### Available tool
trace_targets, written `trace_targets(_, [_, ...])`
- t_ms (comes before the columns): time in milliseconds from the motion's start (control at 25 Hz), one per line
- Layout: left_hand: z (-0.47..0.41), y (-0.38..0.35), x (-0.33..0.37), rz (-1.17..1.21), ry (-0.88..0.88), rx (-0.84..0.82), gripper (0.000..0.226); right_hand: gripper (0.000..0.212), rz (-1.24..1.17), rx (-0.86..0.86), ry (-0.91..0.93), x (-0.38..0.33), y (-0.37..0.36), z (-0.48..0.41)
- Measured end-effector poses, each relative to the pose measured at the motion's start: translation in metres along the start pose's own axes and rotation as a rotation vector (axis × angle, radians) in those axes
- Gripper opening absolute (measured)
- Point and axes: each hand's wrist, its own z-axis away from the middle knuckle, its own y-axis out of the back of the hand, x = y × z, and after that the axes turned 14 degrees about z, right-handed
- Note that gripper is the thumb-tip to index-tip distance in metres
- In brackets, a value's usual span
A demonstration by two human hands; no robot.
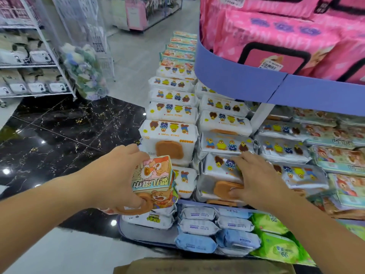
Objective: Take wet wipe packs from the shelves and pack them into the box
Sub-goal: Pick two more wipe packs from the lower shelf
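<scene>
- Two hands work at the front corner of a shop display, well apart from each other. The left hand [118, 180] grips a cartoon pack [156, 180] clear of the shelves, thumb against its brown lid. The right hand [254, 178] grips a bear pack [219, 173] that lies on the middle shelf [184, 201], with fingers over its far edge and thumb on its brown lid.
- Open room lies to the left of the display: glossy black marble floor [69, 131] with gold veins, and pale floor nearer the camera. A white wire rack [59, 64] stands well off at the far left.
- Overhead on the right, the top shelf [237, 82] juts out with a smooth, rounded blue front band. It holds shiny pink packs [276, 36], which reach above the band.
- The middle shelf carries rows of white bear packs [171, 113], stacked and running away from the camera. Each is a soft, crinkly rectangle printed with small bears. More packs, some with silver wrap, lie to the right.
- The bottom shelf [126, 230] has a rounded grey corner. It holds puffy white and blue packs [197, 226] side by side, with green packs [276, 248] to their right.
- The cardboard box [207, 266] shows only its brown top flaps at the lower edge, just in front of the bottom shelf. Its inside cannot be seen.
</scene>
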Motion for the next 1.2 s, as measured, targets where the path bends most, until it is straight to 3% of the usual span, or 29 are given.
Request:
trace_targets(120, [-0.008,0.000,0.010,-0.012,-0.010,-0.005,0.105,0.094,0.119,0.011,0.018,-0.003,-0.002,-0.003])
trace_targets(240, [-0.008,0.001,0.028,-0.033,-0.034,-0.016,0.104,0.089,0.027,0.001,-0.006,-0.005,0.002,0.009])
trace_targets(320, [-0.007,0.006,0.044,-0.038,-0.056,-0.015,0.103,0.082,-0.226,0.015,-0.041,-0.007,0.019,0.025])
trace_targets(400, [-0.006,0.017,0.065,-0.020,-0.092,-0.024,0.098,0.075,-0.713,-0.061,-0.081,-0.009,0.048,0.043])
trace_targets(480, [-0.004,0.033,0.093,0.040,-0.130,-0.047,0.093,0.083,-1.177,-0.207,-0.037,-0.013,0.080,0.065])
trace_targets(560, [0.001,0.055,0.124,0.079,-0.160,-0.092,0.087,0.101,-1.284,-0.258,0.026,-0.021,0.108,0.094])
trace_targets(640, [0.010,0.080,0.163,0.133,-0.195,-0.124,0.081,0.106,-1.338,-0.177,-0.041,-0.020,0.130,0.125])
trace_targets(840, [0.043,0.136,0.265,0.368,-0.309,-0.186,0.086,0.042,-1.488,0.159,-0.351,0.021,0.199,0.214])
trace_targets(920, [0.061,0.150,0.296,0.488,-0.303,-0.149,0.091,0.033,-1.572,0.257,-0.432,0.045,0.219,0.253])
trace_targets(1080, [0.091,0.138,0.362,0.770,-0.154,-0.047,0.090,0.042,-1.733,0.382,-0.567,0.108,0.231,0.319])
trace_targets(1200, [0.099,0.112,0.435,0.926,-0.167,-0.134,0.040,0.070,-1.752,0.378,-0.516,0.165,0.227,0.367])
